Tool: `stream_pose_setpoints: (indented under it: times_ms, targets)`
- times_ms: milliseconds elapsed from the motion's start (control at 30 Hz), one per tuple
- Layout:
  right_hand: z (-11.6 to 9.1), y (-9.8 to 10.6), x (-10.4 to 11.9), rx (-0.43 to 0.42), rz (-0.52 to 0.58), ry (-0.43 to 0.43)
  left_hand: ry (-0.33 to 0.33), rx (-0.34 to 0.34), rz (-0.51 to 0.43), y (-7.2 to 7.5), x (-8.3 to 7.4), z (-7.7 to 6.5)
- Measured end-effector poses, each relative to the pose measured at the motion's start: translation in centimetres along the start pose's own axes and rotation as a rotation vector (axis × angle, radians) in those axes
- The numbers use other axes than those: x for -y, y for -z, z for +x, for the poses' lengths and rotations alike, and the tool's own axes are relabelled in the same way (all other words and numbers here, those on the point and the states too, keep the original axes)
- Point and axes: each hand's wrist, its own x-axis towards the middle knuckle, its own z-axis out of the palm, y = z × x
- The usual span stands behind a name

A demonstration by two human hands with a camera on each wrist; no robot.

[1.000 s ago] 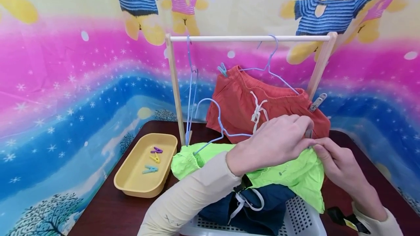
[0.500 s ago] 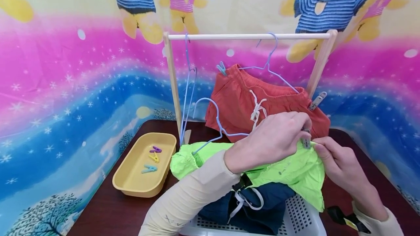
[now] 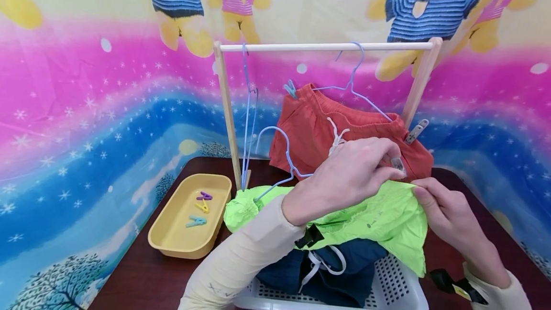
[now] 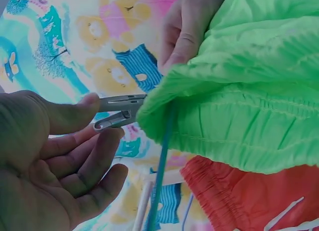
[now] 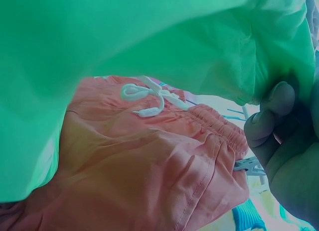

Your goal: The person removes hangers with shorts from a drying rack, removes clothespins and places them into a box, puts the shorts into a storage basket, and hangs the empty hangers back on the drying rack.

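Note:
My left hand (image 3: 344,176) pinches a grey clothespin (image 3: 398,164) between thumb and fingers. In the left wrist view the clothespin (image 4: 119,109) reaches the gathered waistband edge of the bright green shorts (image 4: 239,121), its handles not fully squeezed together. My right hand (image 3: 449,219) grips the right corner of those green shorts (image 3: 387,219) between thumb and fingers. A blue hanger (image 3: 290,166) lies in the waistband, its hook sticking up to the left. Behind them, red shorts (image 3: 297,128) with a white drawstring hang from another blue hanger (image 3: 353,80), clipped at both sides.
A wooden rack (image 3: 228,109) with a white bar stands at the back; more blue hangers (image 3: 246,123) hang at its left. The yellow tray (image 3: 172,238) holds a purple, a yellow and a blue clothespin. Navy shorts (image 3: 344,276) lie in a grey basket (image 3: 398,286) in front.
My left hand has drawn a little up and left with the grey clothespin, away from the right hand's fingertips. The right hand keeps its hold on the green shorts.

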Motion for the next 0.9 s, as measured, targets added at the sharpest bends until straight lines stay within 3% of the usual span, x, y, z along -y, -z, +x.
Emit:
stream_pose_setpoints:
  times_ms: [200,433,667,900]
  targets:
    - [0.0,-0.1,-0.1,-0.009,0.016,0.006,0.026,0.049,-0.055,0.9,-0.1,-1.0]
    - [0.1,0.0,0.0,-0.004,-0.003,-0.004,-0.047,0.070,-0.074,2.1,-0.1,-3.1]
    - [0.1,0.1,0.0,0.014,-0.021,-0.025,-0.100,0.024,-0.084,2.2,0.3,-5.7]
    - [0.1,0.1,-0.2,-0.012,-0.009,-0.015,-0.102,-0.031,-0.176,2.3,0.8,-8.4]
